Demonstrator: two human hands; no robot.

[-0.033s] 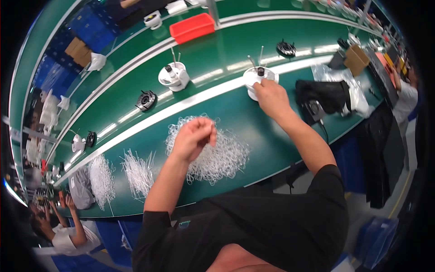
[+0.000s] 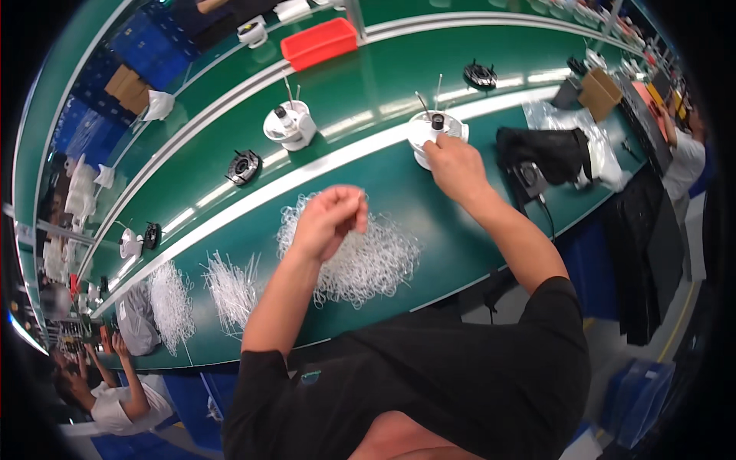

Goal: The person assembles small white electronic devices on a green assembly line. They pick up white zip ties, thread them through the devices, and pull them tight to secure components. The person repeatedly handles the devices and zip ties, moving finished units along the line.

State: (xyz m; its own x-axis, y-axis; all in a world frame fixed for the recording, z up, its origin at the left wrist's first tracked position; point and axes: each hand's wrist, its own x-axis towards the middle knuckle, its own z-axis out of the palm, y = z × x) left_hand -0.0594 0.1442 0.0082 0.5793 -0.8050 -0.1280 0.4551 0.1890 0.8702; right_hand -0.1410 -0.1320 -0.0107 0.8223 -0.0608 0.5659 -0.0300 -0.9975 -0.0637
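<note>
My right hand [image 2: 454, 165] is at the near rim of a white round housing [image 2: 420, 135], fingers pressed together against it. A dark cylinder [image 2: 438, 121] and two thin upright rods stand on that housing. Whatever those fingers pinch is hidden by the hand. My left hand [image 2: 330, 222] hangs over the upper left of a pile of clear looped strips [image 2: 376, 264], its fingers curled with the thumb pressed to them. Anything in that pinch is too small to name. A similar white housing [image 2: 287, 130] stands to the left, beyond the left hand.
Black ring-shaped parts [image 2: 244, 167] sit on the green bench, another [image 2: 480, 74] at the back. Leftward lie piles of straight clear strips [image 2: 232, 291] and more strips [image 2: 170, 307]. A red bin [image 2: 318, 44] stands behind. A black bag [image 2: 544, 153] lies right. Co-workers sit at both sides.
The whole view has shifted slightly. My left hand is a little higher over the pile; my right hand stays at the white housing.
</note>
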